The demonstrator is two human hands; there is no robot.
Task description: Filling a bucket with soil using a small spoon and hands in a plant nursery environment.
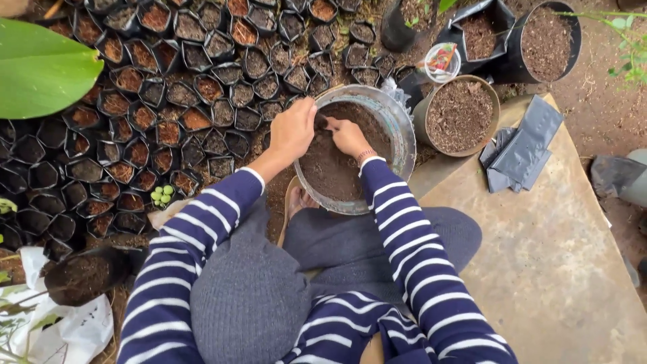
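Observation:
A round metal basin (404, 135) of dark soil (330, 172) stands on the ground in front of my knees. My left hand (291, 129) rests on the basin's near-left rim, fingers curled down into the soil. My right hand (347, 135) is inside the basin, fingers bent and pressed into the soil; whether it holds anything I cannot tell. Both arms wear navy sleeves with white stripes.
Several small black nursery bags (168, 101) filled with soil cover the ground at left and top. A brown pot of soil (461, 114) and black pots (549, 40) stand at upper right. Flat empty black bags (522, 145) lie on a tan sheet (546, 256). A large green leaf (40, 67) hangs at left.

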